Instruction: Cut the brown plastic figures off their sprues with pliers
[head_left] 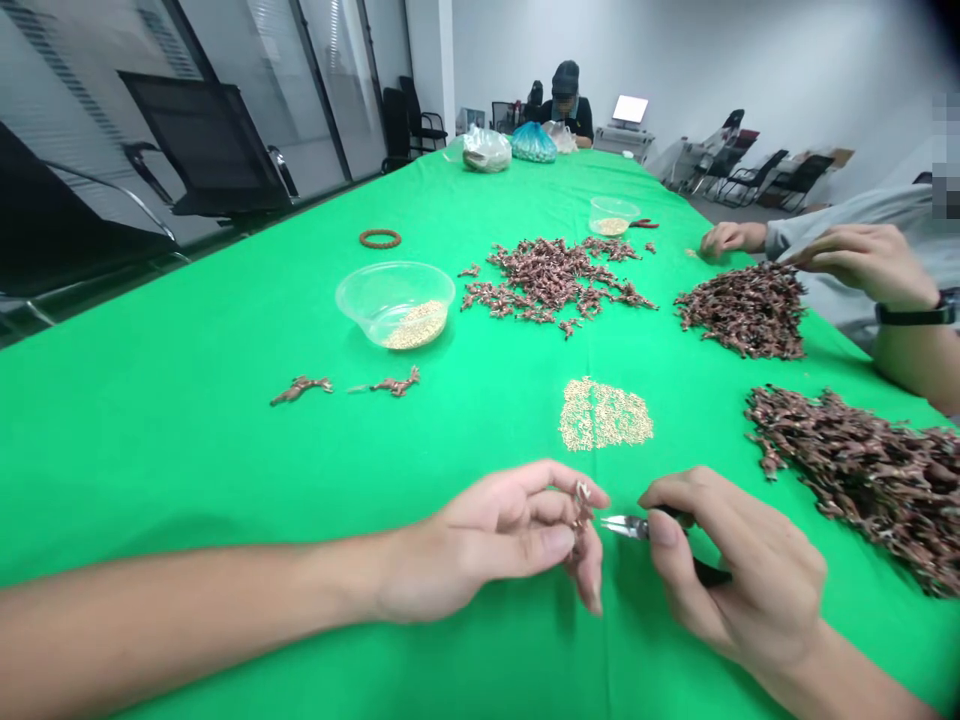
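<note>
My left hand (517, 535) pinches a small brown figure (581, 508) between thumb and fingers. Beside it, my right hand (739, 570) is wrapped round pliers (628, 526) with dark handles, their metal tips pointing at the figure without visibly touching it. Just beyond my hands lies a flat patch of small golden pieces (606, 414). Two separate brown figures (301, 389) (397, 382) lie to the left. A clear plastic bowl (396, 300) holds more golden pieces.
Brown figures are heaped mid-table (544, 278), at the right (862, 470) and by a co-worker's hands (862, 262). Farther off are a brown ring (380, 239), a small tub (613, 217), red-handled pliers (643, 224), bags (487, 150) and another person (566, 105). Green cloth (187, 400) covers the table.
</note>
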